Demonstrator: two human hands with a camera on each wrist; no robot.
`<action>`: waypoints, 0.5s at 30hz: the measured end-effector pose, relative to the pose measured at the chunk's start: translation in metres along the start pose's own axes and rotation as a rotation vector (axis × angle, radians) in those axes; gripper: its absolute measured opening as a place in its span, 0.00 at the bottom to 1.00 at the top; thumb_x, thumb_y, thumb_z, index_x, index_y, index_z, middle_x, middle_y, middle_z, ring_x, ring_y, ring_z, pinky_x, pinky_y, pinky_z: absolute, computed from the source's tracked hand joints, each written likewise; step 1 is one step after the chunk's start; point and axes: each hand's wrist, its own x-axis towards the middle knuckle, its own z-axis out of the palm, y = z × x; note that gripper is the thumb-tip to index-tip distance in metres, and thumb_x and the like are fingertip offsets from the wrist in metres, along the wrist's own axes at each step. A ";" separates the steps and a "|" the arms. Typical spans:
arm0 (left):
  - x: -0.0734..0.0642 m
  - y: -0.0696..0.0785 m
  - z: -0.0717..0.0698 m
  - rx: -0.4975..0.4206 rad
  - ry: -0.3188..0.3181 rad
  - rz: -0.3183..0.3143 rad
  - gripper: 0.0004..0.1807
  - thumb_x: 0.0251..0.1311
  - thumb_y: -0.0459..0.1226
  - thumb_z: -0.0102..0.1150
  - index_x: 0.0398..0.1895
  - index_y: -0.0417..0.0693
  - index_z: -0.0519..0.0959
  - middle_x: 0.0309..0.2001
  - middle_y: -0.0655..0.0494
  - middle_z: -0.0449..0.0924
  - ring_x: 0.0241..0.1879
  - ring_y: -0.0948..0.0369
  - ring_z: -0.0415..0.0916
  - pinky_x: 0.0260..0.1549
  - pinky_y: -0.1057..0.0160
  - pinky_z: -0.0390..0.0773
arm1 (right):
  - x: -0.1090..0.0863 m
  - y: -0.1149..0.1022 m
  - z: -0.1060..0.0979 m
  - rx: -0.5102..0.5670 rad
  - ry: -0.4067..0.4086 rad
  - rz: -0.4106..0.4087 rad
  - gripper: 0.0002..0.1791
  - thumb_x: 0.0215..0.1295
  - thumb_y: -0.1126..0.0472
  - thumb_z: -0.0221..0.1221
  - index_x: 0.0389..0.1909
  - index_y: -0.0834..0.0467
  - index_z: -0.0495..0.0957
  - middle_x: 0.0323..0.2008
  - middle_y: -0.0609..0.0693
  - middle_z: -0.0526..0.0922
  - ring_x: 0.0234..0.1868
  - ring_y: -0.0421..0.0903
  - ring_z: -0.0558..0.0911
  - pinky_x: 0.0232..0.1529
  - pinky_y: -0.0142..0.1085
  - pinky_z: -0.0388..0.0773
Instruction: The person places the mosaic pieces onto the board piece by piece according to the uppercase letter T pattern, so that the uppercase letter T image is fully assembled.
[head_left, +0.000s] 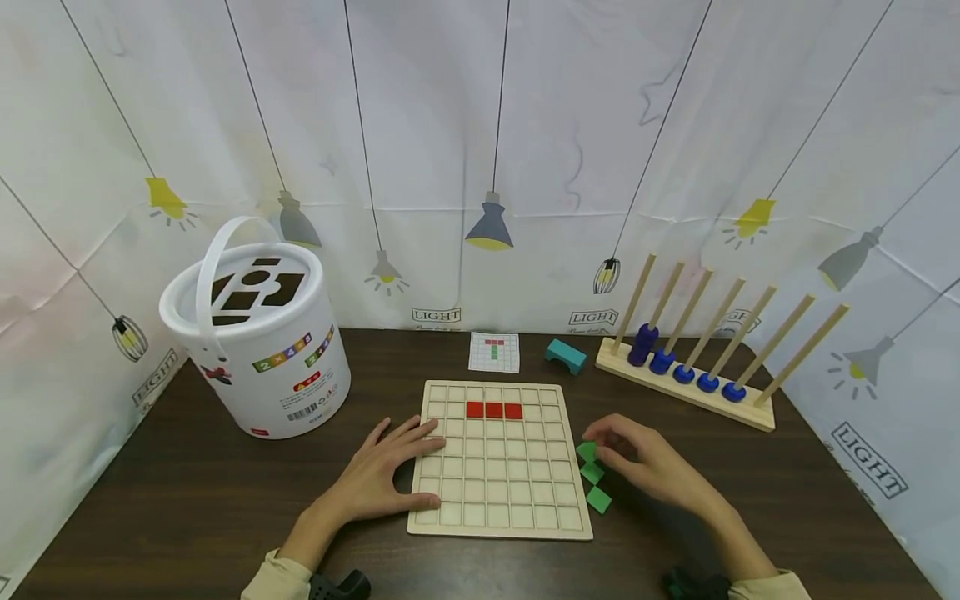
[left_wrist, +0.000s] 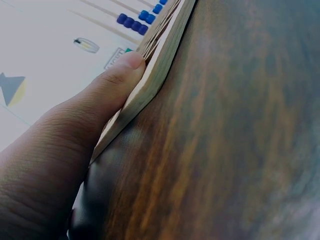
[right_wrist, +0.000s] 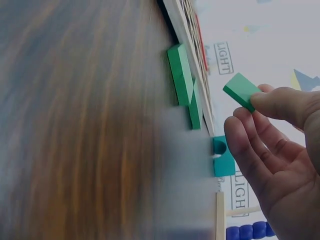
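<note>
A wooden grid board [head_left: 501,522] lies on the dark table, with three red square tiles [head_left: 493,410] side by side in its second row from the far edge. My left hand [head_left: 378,475] rests spread over the board's left edge, its thumb [left_wrist: 117,75] on the near left part. Between thumb and fingertips my right hand [head_left: 648,462] pinches a green square tile [right_wrist: 242,90], lifted just right of the board. Two more green tiles [head_left: 598,500] lie on the table along the board's right side, close below that hand.
Behind the board lies a pattern card [head_left: 504,363] with red and green squares. A teal arch block [head_left: 566,356] sits beside it. At the right back stands a wooden peg rack [head_left: 686,387] with blue beads; a white lidded bucket [head_left: 270,367] stands at the left.
</note>
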 end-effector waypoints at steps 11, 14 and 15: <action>0.001 0.002 0.000 0.014 0.002 -0.006 0.43 0.47 0.70 0.55 0.67 0.65 0.67 0.72 0.60 0.58 0.72 0.52 0.54 0.68 0.37 0.44 | 0.020 -0.005 0.012 -0.006 0.040 0.140 0.08 0.65 0.58 0.59 0.44 0.51 0.76 0.35 0.42 0.80 0.34 0.36 0.78 0.34 0.30 0.78; 0.001 0.002 -0.001 0.010 -0.008 -0.007 0.42 0.48 0.69 0.56 0.67 0.65 0.66 0.72 0.59 0.58 0.73 0.53 0.53 0.69 0.38 0.45 | 0.027 -0.004 0.016 -0.009 0.055 0.150 0.08 0.65 0.57 0.59 0.44 0.51 0.77 0.34 0.42 0.80 0.34 0.36 0.78 0.33 0.29 0.77; 0.001 0.002 -0.001 0.008 -0.017 -0.011 0.42 0.48 0.68 0.56 0.68 0.66 0.66 0.73 0.60 0.57 0.73 0.53 0.52 0.70 0.39 0.45 | 0.029 -0.004 0.018 -0.005 0.059 0.152 0.08 0.65 0.57 0.59 0.44 0.52 0.77 0.34 0.42 0.80 0.34 0.37 0.78 0.33 0.29 0.77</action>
